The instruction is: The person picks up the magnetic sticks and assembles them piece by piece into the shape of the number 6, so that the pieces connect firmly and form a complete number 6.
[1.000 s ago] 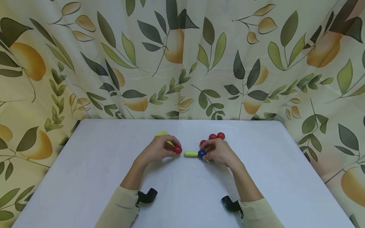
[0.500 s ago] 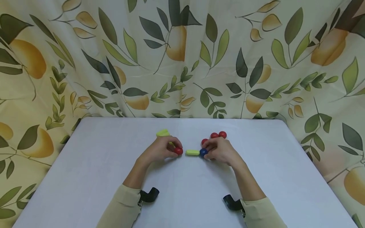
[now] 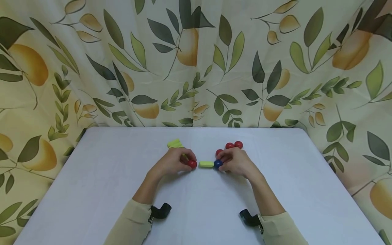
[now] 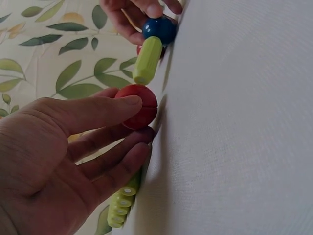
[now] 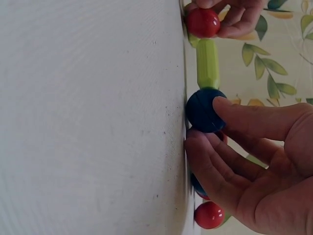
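Observation:
Between thumb and fingers my left hand [image 3: 174, 160] pinches a red ball [image 4: 139, 106]. My right hand [image 3: 238, 162] pinches a blue ball [image 5: 205, 110]. A yellow-green rod [image 3: 206, 164] sticks out from the blue ball toward the left hand, its end joined to that ball. In the head view a small gap separates the rod's free end from the red ball [image 3: 192, 164]. Both balls are held low, at the white tabletop.
Several yellow-green rods [image 4: 122, 203] lie behind the left hand. Beyond the right hand sit several red balls [image 3: 238, 145], and another blue ball [image 5: 196, 186] is partly hidden by the fingers. A leaf-patterned curtain [image 3: 196, 85] hangs behind the white table [image 3: 196, 211].
The left hand with the red ball has edged slightly right, narrowing the gap to the rod. The right hand keeps its hold on the blue ball, nearly still.

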### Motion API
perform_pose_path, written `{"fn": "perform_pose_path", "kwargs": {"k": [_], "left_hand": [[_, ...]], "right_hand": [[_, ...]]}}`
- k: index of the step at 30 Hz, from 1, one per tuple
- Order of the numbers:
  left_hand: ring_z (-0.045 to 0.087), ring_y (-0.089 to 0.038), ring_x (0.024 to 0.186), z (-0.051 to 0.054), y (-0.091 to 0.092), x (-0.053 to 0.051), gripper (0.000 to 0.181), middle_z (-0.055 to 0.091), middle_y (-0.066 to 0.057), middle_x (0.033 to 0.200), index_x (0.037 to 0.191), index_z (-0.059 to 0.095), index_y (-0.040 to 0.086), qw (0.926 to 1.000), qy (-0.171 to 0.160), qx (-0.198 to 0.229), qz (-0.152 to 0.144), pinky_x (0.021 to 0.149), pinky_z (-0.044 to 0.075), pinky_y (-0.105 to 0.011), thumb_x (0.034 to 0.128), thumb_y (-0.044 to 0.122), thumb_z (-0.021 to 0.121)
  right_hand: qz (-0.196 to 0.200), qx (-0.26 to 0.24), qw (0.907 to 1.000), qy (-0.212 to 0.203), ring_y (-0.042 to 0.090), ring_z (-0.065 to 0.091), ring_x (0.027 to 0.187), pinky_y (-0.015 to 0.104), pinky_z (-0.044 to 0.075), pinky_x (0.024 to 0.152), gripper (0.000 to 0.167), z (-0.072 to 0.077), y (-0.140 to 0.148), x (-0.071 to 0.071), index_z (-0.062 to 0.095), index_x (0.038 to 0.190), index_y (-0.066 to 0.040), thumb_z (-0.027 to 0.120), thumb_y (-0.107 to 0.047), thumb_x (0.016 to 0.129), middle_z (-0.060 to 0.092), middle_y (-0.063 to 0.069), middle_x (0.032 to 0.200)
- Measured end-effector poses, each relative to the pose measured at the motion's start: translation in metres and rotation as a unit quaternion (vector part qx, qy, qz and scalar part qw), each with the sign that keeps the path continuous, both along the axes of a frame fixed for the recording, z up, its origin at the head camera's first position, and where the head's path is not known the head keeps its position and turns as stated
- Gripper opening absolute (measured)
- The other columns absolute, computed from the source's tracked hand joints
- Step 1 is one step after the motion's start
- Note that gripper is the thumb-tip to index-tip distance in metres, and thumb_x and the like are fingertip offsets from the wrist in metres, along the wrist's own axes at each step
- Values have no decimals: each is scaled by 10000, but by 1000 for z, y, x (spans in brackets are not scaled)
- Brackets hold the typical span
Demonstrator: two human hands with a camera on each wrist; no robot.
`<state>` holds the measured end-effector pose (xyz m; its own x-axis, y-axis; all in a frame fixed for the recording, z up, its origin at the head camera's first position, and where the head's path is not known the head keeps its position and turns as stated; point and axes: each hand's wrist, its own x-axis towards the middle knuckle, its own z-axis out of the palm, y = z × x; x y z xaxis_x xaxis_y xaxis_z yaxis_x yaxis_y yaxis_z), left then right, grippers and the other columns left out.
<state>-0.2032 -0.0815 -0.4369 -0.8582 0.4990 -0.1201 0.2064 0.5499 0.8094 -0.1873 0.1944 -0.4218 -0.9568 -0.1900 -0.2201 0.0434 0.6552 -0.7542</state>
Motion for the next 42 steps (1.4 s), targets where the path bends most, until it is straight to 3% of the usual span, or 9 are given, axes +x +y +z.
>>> {"fn": "perform_pose_path", "kwargs": {"k": [42], "left_hand": [[650,-189,990,-6,6,1,262,698,43,1061,1067,748,253,9999,148,-21,-32,896,583,-349,879,93,834]], "right_hand": [[62,130,9999,65,247,635,916,324,615,733,286,3,-5,2,774,1074,-74,862,-27,806,715,103,982]]}}
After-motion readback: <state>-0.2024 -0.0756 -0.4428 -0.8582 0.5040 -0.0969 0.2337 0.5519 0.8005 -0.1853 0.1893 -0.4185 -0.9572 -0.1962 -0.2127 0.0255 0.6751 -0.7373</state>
